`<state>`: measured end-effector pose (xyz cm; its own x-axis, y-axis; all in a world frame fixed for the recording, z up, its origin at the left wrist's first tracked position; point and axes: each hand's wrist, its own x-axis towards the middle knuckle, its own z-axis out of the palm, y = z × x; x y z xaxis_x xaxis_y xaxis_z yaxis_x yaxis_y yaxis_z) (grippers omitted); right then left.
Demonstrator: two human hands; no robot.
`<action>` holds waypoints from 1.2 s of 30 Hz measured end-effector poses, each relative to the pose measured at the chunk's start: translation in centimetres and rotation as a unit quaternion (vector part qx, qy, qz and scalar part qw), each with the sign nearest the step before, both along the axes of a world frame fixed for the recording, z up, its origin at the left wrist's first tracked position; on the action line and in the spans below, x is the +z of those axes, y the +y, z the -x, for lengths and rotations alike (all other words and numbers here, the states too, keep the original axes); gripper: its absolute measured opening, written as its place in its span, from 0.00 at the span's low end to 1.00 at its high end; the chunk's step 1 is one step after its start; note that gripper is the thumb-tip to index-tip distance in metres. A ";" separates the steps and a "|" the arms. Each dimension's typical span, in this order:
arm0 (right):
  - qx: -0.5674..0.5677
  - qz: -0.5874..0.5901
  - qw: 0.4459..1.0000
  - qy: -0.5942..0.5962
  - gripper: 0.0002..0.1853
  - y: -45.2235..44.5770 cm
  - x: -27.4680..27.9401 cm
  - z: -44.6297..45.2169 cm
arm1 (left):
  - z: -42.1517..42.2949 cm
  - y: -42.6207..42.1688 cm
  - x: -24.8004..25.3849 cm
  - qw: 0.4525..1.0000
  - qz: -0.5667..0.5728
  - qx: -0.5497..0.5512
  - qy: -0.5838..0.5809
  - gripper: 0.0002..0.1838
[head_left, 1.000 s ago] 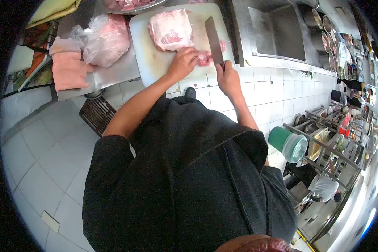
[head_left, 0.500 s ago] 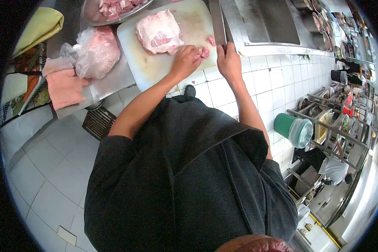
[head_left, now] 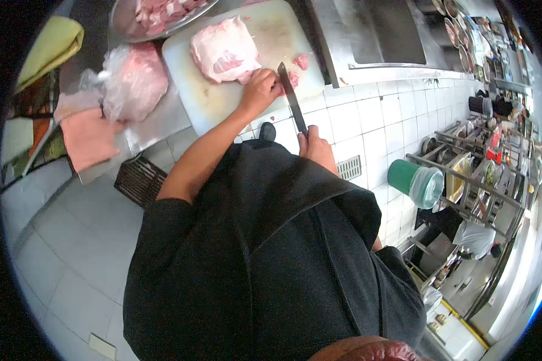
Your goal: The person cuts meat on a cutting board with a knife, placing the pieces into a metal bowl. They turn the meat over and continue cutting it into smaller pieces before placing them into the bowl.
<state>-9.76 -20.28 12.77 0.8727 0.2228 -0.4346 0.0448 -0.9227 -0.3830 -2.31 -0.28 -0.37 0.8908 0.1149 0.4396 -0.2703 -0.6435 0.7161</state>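
My right hand (head_left: 319, 149) is wrapped round the handle of a long knife (head_left: 294, 103). Its blade reaches over the near right part of a white cutting board (head_left: 214, 102), close to the fingertips of my left hand (head_left: 261, 90). Those fingers are bent and pressed together on a piece of raw meat, mostly hidden under them. A small cut piece of meat (head_left: 294, 78) lies on the other side of the blade, and another cut piece (head_left: 301, 61) sits farther off. A large pale slab of meat (head_left: 226, 48) rests beyond my left hand.
At the upper left stands a metal bowl (head_left: 190, 21) of meat pieces. Beside the board are a plastic bag of meat (head_left: 135, 81) and a pink cloth (head_left: 90, 138). A steel counter (head_left: 337, 42) is on the right; a green bin (head_left: 403, 175) and a person (head_left: 474, 239) are farther right.
My right hand has drawn the knife back toward my body, so the blade now crosses the meat beside my left hand. My left hand has stayed near the same spot.
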 end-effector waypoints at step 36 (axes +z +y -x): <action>-0.029 -0.277 0.957 -0.078 0.20 1.5 -1.3 -12.5 | 0.5 -4.6 7.1 0.997 -0.040 0.009 0.071 0.24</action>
<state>2.73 -18.82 11.42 0.9352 0.3306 -0.1269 0.0963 -0.5822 -0.8073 -2.77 -4.90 6.71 0.9432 0.1006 0.3166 -0.1577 -0.7032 0.6933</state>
